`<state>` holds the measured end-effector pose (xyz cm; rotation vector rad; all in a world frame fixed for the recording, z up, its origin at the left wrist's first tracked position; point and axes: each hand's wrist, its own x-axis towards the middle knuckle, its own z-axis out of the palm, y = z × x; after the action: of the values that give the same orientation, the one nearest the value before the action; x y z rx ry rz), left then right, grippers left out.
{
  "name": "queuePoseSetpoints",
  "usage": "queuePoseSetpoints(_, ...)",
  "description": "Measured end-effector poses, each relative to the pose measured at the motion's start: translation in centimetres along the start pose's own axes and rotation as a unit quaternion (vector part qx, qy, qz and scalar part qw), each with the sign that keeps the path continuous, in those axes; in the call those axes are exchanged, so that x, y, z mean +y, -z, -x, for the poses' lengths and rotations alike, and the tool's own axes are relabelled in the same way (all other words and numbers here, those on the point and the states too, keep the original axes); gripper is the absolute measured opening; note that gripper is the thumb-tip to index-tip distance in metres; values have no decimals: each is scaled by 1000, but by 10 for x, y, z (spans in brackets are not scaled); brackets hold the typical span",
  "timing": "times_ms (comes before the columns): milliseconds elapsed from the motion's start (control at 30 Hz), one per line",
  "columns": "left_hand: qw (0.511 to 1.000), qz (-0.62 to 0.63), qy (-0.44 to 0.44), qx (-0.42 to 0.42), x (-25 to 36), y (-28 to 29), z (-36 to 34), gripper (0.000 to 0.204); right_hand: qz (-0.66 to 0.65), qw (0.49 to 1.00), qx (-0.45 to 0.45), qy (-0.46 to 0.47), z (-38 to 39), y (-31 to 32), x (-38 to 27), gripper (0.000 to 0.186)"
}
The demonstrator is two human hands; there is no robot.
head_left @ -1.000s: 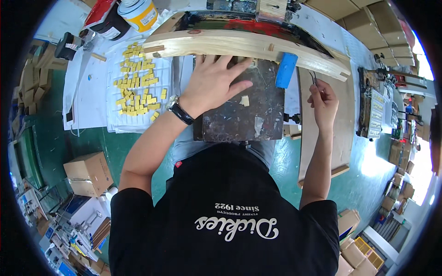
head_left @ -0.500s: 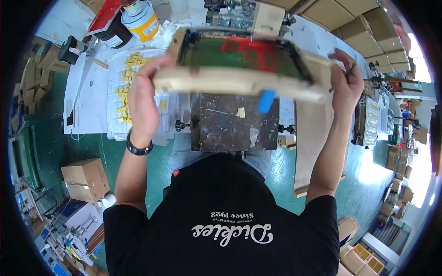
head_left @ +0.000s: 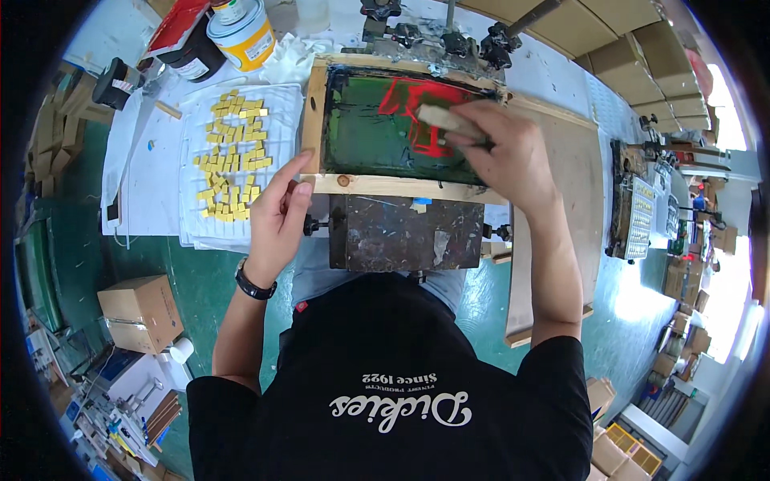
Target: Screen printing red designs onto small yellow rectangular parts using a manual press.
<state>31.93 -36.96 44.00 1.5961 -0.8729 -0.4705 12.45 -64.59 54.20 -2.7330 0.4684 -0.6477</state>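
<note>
A wooden screen printing frame [head_left: 377, 186] with green mesh lies level over a dark, paint-stained base block [head_left: 385, 240]. Wet red ink [head_left: 405, 98] covers the mesh's right part. My right hand [head_left: 513, 148] is closed round a small pale squeegee [head_left: 449, 122] held over the red ink; its lower end is partly hidden by my fingers. At the frame's near left corner, my left hand [head_left: 281, 212] grips the wood with thumb and fingertips. Beside it, many small yellow blocks [head_left: 233, 156] lie in rows on a white sheet.
An orange-and-white paint can [head_left: 245, 40] and a black tub of red ink [head_left: 192, 60] stand at the far left. Black clamp knobs [head_left: 453, 44] rise behind the frame. A long board [head_left: 553, 240] lies to the right. Cardboard boxes [head_left: 634, 64] are stacked at the far right.
The frame has come down from a raised tilt to lie level. My right hand has left its right side and now holds the squeegee over the ink. My left hand has moved to the near corner.
</note>
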Motion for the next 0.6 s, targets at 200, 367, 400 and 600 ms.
queuePoseSetpoints(200, 1000, 13, 7, -5, -2, 1, -1, 42, 3, 998, -19, 52, 34, 0, -28, 37)
queuePoseSetpoints(367, 1000, 9, -3, -5, 2, 1, 0, 42, -47, 999, -18, 21, 26, 13, -24, 36)
queuePoseSetpoints(400, 1000, 6, -6, -4, 4, 2, 0, 42, -69, 997, -16, 9, 23, 14, -22, 36)
queuePoseSetpoints(600, 997, 69, -6, 29, 23, -1, -2, 40, -88, 996, 12, 10, 3, 17, -5, 37)
